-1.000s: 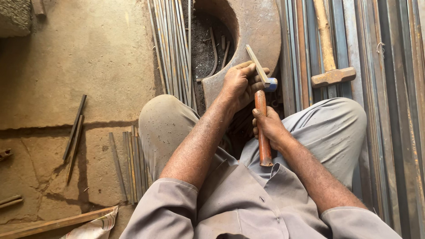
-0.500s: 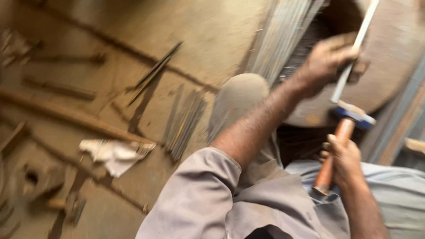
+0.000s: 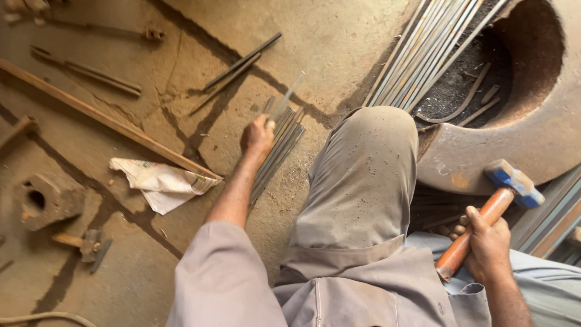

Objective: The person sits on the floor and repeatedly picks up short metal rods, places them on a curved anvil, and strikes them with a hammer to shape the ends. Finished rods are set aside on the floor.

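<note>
While the left hand (image 3: 258, 136) is stretched out to the left side, well away from the body, a thin metal rod (image 3: 287, 97) is gripped in its closed fingers. The rod's long axis runs up and to the right from the fist, tilted above the floor (image 3: 339, 36), its far end blurred. Just beside and under that hand, a small bundle of rods (image 3: 278, 151) lies on the floor along nearly the same diagonal. Whether the held rod touches the bundle cannot be told. The right hand (image 3: 487, 245) is closed round the orange handle of a hammer (image 3: 493, 209), low on the shaft, with the blue head pointing up and right, just beside the rim of a big rusty steel ring (image 3: 484, 163). The two hands are well apart, with the bent knee (image 3: 375, 145) between them. The rod is on the left hand's side only; the hammer hand is far from it. A longer stack of rods (image 3: 423, 48) leans across the ring's upper left edge. A crumpled sheet of paper (image 3: 160, 181) lies left of the forearm, near a long bar (image 3: 109, 118).
</note>
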{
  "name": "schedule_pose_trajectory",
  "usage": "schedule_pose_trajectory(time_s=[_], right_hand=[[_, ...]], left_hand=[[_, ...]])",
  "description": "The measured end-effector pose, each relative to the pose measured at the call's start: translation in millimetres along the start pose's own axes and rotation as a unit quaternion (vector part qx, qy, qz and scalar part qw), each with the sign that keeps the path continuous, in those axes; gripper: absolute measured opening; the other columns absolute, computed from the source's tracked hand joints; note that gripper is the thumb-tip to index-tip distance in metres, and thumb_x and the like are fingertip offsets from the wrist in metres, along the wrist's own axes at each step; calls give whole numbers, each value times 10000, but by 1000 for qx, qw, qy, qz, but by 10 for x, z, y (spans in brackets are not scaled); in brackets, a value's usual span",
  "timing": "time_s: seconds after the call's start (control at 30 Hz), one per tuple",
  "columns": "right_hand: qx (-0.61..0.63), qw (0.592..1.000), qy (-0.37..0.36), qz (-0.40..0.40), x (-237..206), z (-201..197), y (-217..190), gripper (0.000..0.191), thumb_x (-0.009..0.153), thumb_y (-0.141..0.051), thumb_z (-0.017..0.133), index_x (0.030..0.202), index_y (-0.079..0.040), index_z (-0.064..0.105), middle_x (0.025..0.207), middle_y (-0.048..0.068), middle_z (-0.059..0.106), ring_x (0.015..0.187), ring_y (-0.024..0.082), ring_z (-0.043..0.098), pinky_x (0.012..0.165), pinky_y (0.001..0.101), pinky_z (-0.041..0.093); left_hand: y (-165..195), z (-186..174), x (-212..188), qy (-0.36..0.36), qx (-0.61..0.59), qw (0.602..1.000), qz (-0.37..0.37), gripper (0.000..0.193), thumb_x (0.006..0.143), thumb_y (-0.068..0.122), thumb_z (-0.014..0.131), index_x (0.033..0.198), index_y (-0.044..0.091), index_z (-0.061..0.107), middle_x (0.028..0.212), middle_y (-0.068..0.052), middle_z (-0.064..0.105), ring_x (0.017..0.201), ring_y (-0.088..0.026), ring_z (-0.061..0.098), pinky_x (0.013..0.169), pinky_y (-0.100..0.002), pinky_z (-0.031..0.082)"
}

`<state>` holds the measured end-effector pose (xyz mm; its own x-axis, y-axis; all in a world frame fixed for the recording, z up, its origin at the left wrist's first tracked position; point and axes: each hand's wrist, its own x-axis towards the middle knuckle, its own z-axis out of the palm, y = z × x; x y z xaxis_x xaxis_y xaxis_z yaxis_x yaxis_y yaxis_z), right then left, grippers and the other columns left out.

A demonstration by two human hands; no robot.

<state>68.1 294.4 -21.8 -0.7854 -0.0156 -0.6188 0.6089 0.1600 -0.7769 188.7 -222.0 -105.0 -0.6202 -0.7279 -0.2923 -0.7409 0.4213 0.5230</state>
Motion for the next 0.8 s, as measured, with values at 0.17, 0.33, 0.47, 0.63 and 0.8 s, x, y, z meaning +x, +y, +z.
schedule_pose_trajectory(time_s=[0.17,0.33,0.47,0.63,0.8], right_hand=[[-4,1000,11,16,35,11,13,244,1035,-207,644,1114,-109,436,892,19,538,713,137,546,613,348,515],[-1,1000,7,9,20,-30,63,242,1047,-207,649,1116,-98,443,894,23,543,708,132,540,611,340,510],[-23,1000,18,7,4,-30,82,237,1050,-193,652,1108,-82,451,892,30,545,703,149,551,616,343,516],[-25,999,29,11,21,47,51,210,1034,-191,643,1111,-95,472,875,26,544,700,147,560,609,343,525],[-19,1000,13,13,-21,31,7,215,1048,-197,643,1105,-90,466,884,24,549,705,144,557,619,332,518]], left_hand=[[-258,-137,509,156,133,979,17,260,993,242,631,1228,140,676,1291,-179,615,1039,-333,658,815,-477,566],[-483,-75,352,56,136,989,-4,292,960,257,703,1179,69,661,1301,-153,605,1208,-347,594,999,-493,494],[-836,177,-120,14,137,989,-52,282,908,231,745,1122,69,656,1253,-169,593,1168,-405,578,965,-536,482],[-976,220,-56,36,138,989,-29,188,955,157,688,1114,70,639,1234,-169,608,1120,-393,624,924,-515,530],[-884,-102,227,71,138,988,-9,115,995,120,645,1087,65,604,1187,-178,609,1042,-408,644,837,-537,543]])
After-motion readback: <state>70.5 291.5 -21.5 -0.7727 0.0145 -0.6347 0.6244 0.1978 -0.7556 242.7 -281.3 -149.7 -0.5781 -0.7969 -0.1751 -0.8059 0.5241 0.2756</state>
